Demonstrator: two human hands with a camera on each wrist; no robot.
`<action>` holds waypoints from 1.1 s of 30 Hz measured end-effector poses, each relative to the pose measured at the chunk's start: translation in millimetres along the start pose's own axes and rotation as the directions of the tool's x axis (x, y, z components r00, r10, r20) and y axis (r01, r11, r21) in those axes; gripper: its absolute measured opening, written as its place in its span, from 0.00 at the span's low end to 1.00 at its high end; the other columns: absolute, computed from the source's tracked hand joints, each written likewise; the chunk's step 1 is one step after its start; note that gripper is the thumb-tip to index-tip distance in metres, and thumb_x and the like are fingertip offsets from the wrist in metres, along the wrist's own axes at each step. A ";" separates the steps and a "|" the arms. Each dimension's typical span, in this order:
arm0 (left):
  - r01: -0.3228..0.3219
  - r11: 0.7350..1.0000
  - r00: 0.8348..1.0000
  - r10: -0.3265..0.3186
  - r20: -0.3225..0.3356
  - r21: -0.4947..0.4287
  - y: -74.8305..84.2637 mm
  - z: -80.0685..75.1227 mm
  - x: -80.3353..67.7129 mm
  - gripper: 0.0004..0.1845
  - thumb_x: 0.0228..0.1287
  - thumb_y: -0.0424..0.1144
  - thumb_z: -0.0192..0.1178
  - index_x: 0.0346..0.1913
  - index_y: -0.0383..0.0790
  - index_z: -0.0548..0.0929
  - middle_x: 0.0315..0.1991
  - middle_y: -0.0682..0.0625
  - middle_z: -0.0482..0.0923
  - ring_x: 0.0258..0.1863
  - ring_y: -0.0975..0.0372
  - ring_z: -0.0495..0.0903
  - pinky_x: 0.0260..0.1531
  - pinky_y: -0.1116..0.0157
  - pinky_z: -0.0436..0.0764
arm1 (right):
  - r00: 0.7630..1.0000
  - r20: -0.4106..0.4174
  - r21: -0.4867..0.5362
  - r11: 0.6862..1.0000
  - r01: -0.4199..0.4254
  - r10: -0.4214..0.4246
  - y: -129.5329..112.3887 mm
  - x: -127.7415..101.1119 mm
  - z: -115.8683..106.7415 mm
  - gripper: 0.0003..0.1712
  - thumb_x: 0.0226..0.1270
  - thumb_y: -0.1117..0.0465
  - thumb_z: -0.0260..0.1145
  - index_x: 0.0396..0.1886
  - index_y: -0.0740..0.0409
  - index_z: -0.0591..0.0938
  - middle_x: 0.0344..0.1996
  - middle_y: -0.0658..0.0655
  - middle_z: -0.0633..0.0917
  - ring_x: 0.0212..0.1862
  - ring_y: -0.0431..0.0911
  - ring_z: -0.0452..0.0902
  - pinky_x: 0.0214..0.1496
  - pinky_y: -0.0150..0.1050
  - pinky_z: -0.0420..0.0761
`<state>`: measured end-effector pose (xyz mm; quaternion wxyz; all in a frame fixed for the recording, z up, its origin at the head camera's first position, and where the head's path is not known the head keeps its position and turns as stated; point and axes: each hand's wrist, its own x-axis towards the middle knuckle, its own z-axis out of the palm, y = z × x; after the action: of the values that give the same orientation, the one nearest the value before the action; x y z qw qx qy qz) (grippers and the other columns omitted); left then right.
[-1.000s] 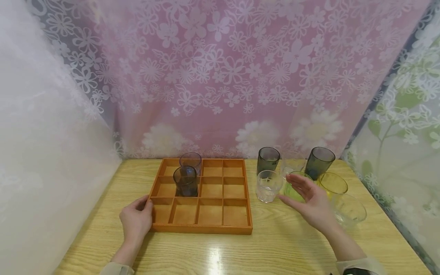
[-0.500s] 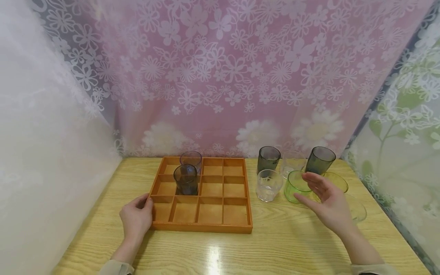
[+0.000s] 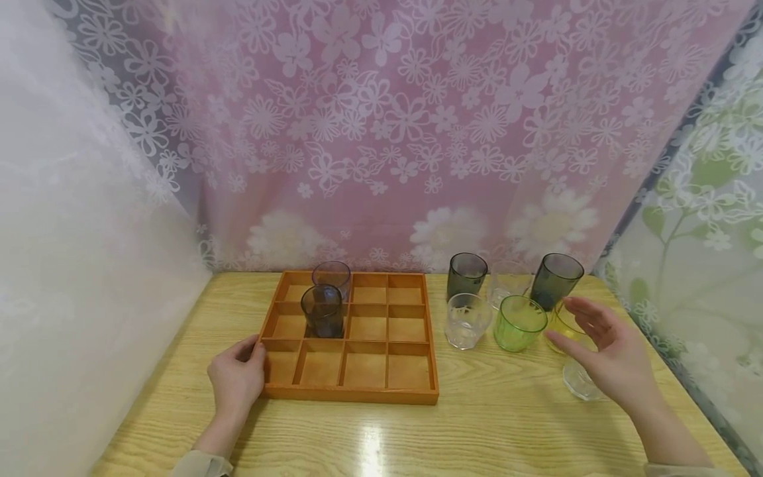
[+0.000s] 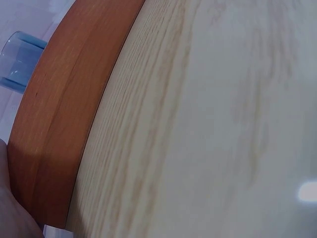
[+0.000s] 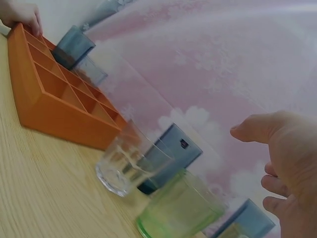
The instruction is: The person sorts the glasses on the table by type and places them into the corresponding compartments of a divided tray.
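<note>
At the front left corner of a divided wooden tray point(image 3: 348, 395), my left hand point(image 3: 235, 374) holds the side wall between thumb and fingers. A dark grey glass point(image 3: 324, 313) and a bluish clear glass point(image 3: 331, 277) stand in the tray's compartments. My right hand point(image 3: 616, 354) hovers at the right with fingers spread and nothing between them. Partly behind it are a yellow glass point(image 3: 560, 326) and a clear faceted glass point(image 3: 579, 382). To its left stand a green glass point(image 3: 519, 324) and a clear glass point(image 3: 467, 322). In the right wrist view the green glass point(image 5: 181, 208) is apart from the hand.
Behind the green glass stand two tall dark grey glasses, one at the left point(image 3: 466, 277) and one at the right point(image 3: 556, 283), with a faint clear glass point(image 3: 508, 288) between them. A floral curtain point(image 3: 381, 132) closes off the back of the wooden table point(image 3: 477, 424).
My right hand has moved right, from in front of the green glass to in front of the yellow one. The green glass is now fully uncovered. My left hand and the tray stay put.
</note>
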<state>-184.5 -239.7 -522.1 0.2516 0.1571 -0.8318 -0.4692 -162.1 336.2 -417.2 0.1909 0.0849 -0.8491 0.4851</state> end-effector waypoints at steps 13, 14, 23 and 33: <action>0.005 1.000 1.000 -0.005 0.004 -0.002 -1.0 -0.4 -0.2 0.13 0.73 0.35 0.66 0.54 0.32 0.91 0.45 0.38 0.90 0.46 0.49 0.88 0.34 0.84 0.71 | 0.990 -0.063 -0.112 0.985 -0.131 0.125 20.9 -9.9 -36.4 0.43 0.66 0.63 0.79 0.78 0.56 0.71 0.66 0.36 0.76 0.63 0.22 0.67 0.58 0.15 0.67; 0.008 1.000 1.000 -0.008 0.005 -0.002 -0.8 -0.4 0.0 0.13 0.73 0.35 0.65 0.54 0.32 0.91 0.45 0.38 0.90 0.46 0.49 0.88 0.34 0.84 0.71 | 0.989 -0.063 -0.120 0.982 -0.144 0.137 22.7 -10.9 -38.9 0.44 0.66 0.62 0.79 0.79 0.55 0.70 0.67 0.37 0.76 0.63 0.21 0.67 0.58 0.15 0.67; 0.014 1.000 1.000 -0.014 0.015 -0.002 0.9 -1.2 0.9 0.13 0.74 0.35 0.65 0.54 0.33 0.91 0.46 0.38 0.90 0.47 0.49 0.88 0.34 0.84 0.71 | 0.981 -0.106 -0.154 0.972 -0.177 0.162 44.7 -19.4 -50.8 0.46 0.67 0.60 0.79 0.80 0.63 0.67 0.68 0.40 0.76 0.64 0.22 0.65 0.61 0.15 0.64; 0.008 1.000 1.000 -0.008 0.007 0.002 0.4 -0.8 -0.2 0.12 0.73 0.34 0.65 0.53 0.32 0.91 0.45 0.38 0.90 0.46 0.49 0.88 0.34 0.84 0.71 | 0.979 -0.056 -0.014 0.980 -0.198 0.197 72.6 -31.9 -51.8 0.43 0.69 0.68 0.75 0.80 0.61 0.67 0.64 0.33 0.75 0.62 0.21 0.69 0.60 0.17 0.67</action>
<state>-183.9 -239.9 -521.4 0.2467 0.1590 -0.8326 -0.4697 -144.4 416.6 -464.0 0.1657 -0.0148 -0.8526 0.4953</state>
